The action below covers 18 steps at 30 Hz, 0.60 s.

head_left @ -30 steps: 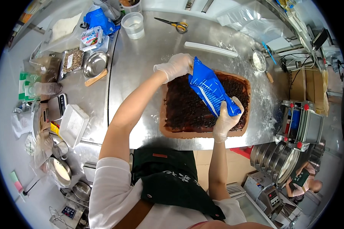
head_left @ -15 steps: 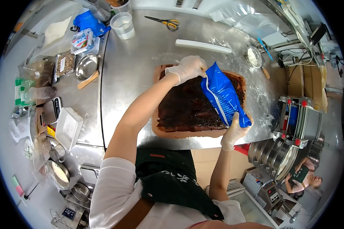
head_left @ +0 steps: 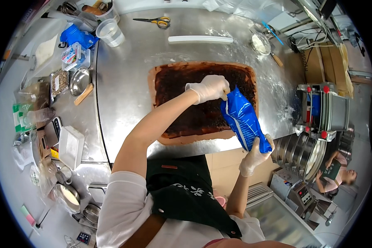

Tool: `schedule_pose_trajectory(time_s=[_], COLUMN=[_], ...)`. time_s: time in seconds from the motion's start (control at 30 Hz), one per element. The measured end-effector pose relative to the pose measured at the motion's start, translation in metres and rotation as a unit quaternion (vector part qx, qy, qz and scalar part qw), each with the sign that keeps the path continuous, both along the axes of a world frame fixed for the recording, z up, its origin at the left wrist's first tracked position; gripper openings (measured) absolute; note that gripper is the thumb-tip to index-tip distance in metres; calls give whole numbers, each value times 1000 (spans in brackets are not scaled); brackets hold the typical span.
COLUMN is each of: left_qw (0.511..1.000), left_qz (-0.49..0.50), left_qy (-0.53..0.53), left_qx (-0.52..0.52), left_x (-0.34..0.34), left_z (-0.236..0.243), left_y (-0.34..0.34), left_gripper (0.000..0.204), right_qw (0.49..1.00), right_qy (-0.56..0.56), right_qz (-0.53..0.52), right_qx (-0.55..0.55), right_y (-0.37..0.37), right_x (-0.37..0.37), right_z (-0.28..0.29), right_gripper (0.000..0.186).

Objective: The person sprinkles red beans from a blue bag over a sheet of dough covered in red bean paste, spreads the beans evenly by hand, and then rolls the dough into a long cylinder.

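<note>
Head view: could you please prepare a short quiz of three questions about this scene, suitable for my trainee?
1. Which gloved hand grips the end of the blue bag nearest the person's body?

2. True or false: the scissors with yellow-and-black handles lie on the steel table, beyond the brown sheet with its dark topping.

3. Which thing lies just beyond the brown sheet's far edge?
A. a rolling pin
B. a long white bar
C. a whisk

Key:
1. The right hand.
2. True.
3. B, the long white bar.
</note>
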<state>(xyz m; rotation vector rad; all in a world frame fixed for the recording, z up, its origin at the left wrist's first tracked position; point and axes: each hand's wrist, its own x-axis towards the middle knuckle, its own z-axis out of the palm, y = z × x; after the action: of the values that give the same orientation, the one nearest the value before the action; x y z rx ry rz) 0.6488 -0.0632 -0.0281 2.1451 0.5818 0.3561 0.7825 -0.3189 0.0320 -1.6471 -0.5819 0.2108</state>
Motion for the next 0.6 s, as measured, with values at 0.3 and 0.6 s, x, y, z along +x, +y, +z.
schedule_pose_trajectory(time_s=[0.3,0.6], left_qw=[998,998], left_qz=[16,-37], left_qy=[34,-32], left_qx=[-49,26], left_x=[16,-21], left_z=[0,3], left_y=[-13,-25], left_gripper=[14,13], right_qw=[1000,999], right_qy=[13,35], right_qz=[-22,37], right_qx=[0,7], right_y=[-15,-25], right_x=[5,-13], right_z=[2,1], right_gripper=[41,40])
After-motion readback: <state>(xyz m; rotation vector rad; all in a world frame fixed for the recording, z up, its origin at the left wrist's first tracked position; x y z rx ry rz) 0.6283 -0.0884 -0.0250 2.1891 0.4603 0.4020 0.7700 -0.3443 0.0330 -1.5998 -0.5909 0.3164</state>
